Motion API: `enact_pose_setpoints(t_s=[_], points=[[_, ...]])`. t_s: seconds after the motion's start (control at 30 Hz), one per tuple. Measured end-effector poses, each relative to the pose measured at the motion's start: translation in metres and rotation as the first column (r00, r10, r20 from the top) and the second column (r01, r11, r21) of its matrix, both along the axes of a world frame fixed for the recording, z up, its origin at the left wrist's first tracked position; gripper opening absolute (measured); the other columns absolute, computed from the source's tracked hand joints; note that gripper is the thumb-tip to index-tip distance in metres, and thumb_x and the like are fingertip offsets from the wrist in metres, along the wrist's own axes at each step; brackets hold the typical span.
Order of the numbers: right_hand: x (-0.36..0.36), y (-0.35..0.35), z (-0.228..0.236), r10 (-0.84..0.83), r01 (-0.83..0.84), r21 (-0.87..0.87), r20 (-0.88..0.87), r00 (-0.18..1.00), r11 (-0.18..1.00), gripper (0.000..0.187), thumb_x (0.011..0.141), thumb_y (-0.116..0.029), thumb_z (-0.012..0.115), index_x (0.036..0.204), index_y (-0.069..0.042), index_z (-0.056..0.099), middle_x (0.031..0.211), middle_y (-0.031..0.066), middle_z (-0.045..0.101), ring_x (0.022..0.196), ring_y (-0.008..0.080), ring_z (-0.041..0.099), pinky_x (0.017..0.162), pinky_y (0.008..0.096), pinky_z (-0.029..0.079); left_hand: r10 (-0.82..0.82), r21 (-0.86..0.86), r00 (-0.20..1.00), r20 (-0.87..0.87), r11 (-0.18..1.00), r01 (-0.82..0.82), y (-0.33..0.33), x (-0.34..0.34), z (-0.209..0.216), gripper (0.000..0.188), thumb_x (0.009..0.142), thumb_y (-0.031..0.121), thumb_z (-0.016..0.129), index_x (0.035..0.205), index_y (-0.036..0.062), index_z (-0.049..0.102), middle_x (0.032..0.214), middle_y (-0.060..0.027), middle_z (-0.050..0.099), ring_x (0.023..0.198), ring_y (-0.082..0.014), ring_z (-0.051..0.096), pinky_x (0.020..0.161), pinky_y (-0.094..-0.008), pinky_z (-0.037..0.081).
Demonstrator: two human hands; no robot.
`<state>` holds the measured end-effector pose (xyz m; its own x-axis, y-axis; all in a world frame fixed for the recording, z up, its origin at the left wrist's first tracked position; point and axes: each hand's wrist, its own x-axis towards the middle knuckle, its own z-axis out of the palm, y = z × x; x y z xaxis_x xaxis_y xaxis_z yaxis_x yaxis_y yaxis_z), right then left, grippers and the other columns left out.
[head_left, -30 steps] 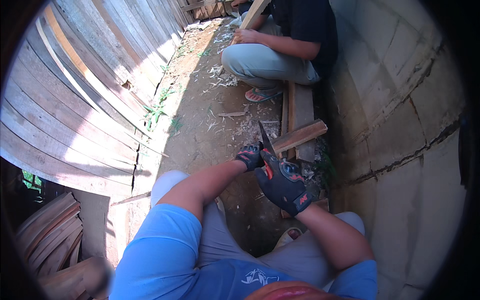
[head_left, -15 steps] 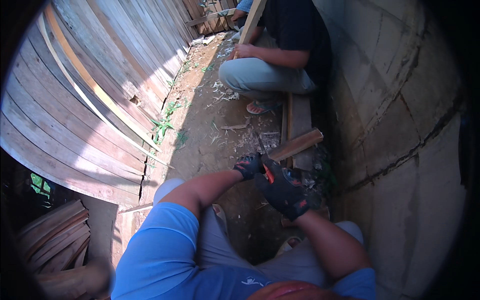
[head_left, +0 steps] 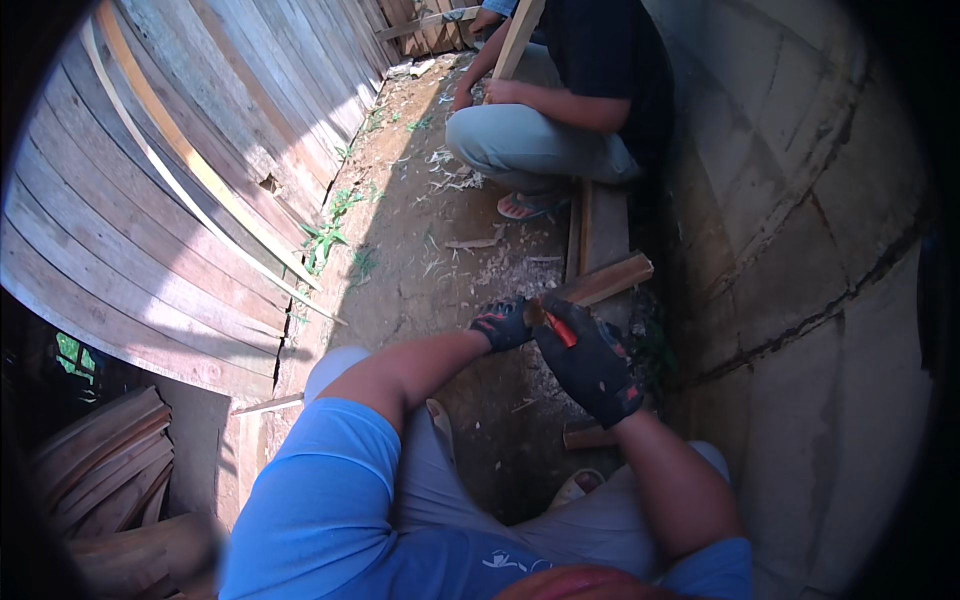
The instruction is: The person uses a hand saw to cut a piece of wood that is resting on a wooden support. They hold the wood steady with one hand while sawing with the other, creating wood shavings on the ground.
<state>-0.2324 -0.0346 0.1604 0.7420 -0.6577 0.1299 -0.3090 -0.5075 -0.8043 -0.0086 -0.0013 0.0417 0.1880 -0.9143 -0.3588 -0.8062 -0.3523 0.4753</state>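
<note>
Just right of centre in the frame, a short length of wood (head_left: 608, 279) slants up to the right, crossing over a plank (head_left: 604, 225) that runs toward the top; whether it rests on that plank is hard to tell. The gloved left hand (head_left: 504, 325) is at the lower left end of the wood with its fingers curled, but I cannot tell whether they are clamped on it. The gloved right hand (head_left: 592, 368) is close beside it, wrapped around the red handle of a tool (head_left: 562, 332); the working end is too hidden and blurred to make out. The step in hand looks to be tool work on that near end of the wood, with both hands close together there. As I judge it, the next move calls for a firm left hold, so the wood does not roll or slide, and for a controlled right-hand push that keeps the tool's working end clear of the left fingers. A small block (head_left: 588, 435) lies on the ground below the right hand. Pale shavings (head_left: 456, 178) litter the ground toward the upper middle, near a squatting co-worker (head_left: 612, 60) with a light wooden strip (head_left: 518, 42).
</note>
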Motion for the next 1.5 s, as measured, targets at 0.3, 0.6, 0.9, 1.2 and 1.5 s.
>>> enact_pose_setpoints(t_s=[0.3,0.6,0.9,1.2,1.5], points=[[0.004,0.002,-0.003,-0.033,0.033,0.001,0.084,0.996,0.999,0.038,0.102,-0.024,0.068,0.136,-0.007,0.068,0.126,0.0222,0.073,0.119,0.0396,0.07,0.1,0.0464,0.055,0.015,-0.097,1.0,0.02,0.995,-0.013,0.0,0.008,-0.029,0.052,0.089,0.043,0.069,0.128,0.0092,0.073,0.123,-0.0242,0.074,0.117,-0.0423,0.07,0.102,-0.0511,0.055],[0.008,-0.001,0.004,-0.084,0.077,0.05,0.151,0.985,0.996,0.032,0.1,-0.017,0.067,0.128,-0.004,0.073,0.122,0.0208,0.076,0.117,0.0364,0.072,0.101,0.0426,0.055,0.045,-0.022,0.999,0.017,0.999,-0.045,0.004,0.003,-0.008,0.071,0.091,0.061,0.068,0.14,0.0081,0.067,0.141,-0.0248,0.066,0.132,-0.0401,0.064,0.11,-0.0486,0.051],[0.002,-0.001,0.003,-0.068,0.069,-0.003,0.114,0.991,0.998,0.033,0.1,-0.019,0.067,0.128,-0.005,0.073,0.123,0.0216,0.075,0.117,0.0381,0.071,0.101,0.0441,0.055,0.008,-0.056,0.999,0.038,0.998,-0.006,-0.005,0.016,-0.053,0.064,0.093,0.056,0.067,0.137,0.0091,0.069,0.133,-0.027,0.07,0.126,-0.0408,0.066,0.106,-0.0491,0.052],[0.002,-0.008,-0.01,-0.057,0.051,0.052,0.123,0.991,0.997,0.036,0.1,-0.021,0.068,0.134,-0.009,0.07,0.124,0.0202,0.074,0.116,0.0379,0.071,0.101,0.0443,0.055,0.088,0.011,0.995,0.052,0.996,-0.089,-0.003,0.002,-0.017,0.067,0.092,0.056,0.069,0.14,0.0099,0.067,0.139,-0.0235,0.068,0.131,-0.0422,0.064,0.108,-0.0494,0.051],[0.004,-0.001,-0.009,-0.059,0.062,-0.055,0.06,0.996,0.997,0.039,0.103,-0.038,0.063,0.135,-0.016,0.068,0.122,0.0165,0.075,0.114,0.039,0.071,0.1,0.0497,0.055,-0.01,-0.168,0.998,-0.056,0.986,0.0,0.003,0.022,-0.046,0.065,0.094,0.055,0.067,0.139,0.0087,0.067,0.138,-0.0259,0.067,0.13,-0.0428,0.064,0.109,-0.0497,0.051]])
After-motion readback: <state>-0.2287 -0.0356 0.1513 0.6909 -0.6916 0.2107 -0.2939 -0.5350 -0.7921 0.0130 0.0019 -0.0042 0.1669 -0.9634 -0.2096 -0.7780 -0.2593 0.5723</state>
